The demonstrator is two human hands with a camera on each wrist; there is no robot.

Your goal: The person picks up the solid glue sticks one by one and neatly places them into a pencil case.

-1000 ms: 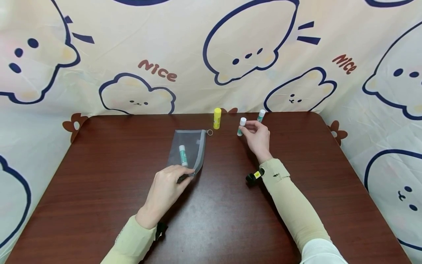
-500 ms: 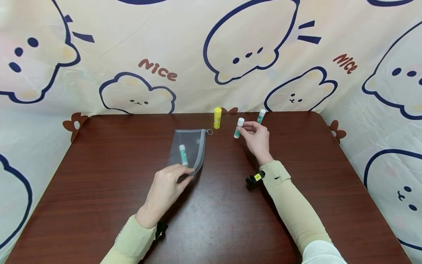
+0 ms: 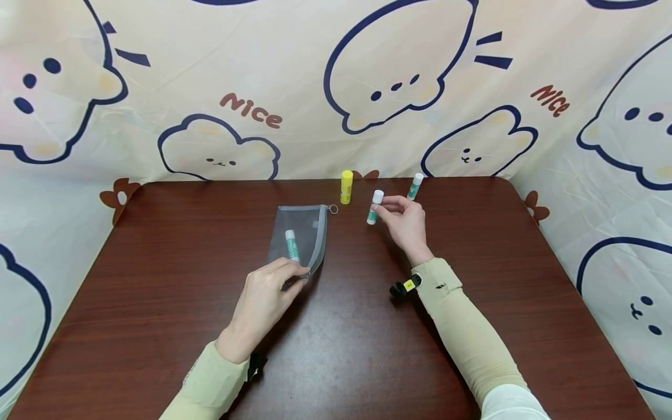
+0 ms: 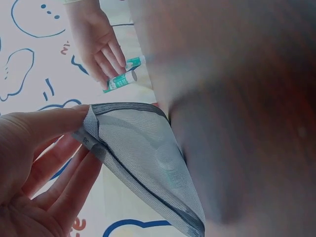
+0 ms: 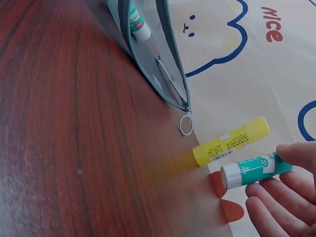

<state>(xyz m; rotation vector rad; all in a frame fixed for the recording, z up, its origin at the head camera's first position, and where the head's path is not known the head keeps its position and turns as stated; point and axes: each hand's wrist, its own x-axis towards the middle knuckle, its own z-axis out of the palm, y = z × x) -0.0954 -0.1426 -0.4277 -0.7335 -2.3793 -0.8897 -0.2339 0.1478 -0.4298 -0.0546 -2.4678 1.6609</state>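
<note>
Left hand [image 3: 265, 298] pinches mesh zip pouch [image 3: 307, 233] (glue stick [image 3: 292, 246] inside); right hand [image 3: 406, 226], at the left's two o'clock, grips green-labelled glue stick [image 5: 255, 169]

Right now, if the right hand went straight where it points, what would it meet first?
The right hand would probably meet the upright yellow glue stick first, though depth is unclear.

Left grip [image 3: 273, 289], right grip [image 3: 406, 224] pinching; wrists [image 3: 422, 255] seemingly raised.

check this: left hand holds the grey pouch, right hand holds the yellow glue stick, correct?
Wrong colour: the right hand holds a green glue stick, as the right wrist view shows. The left hand does hold the grey pouch.
</note>
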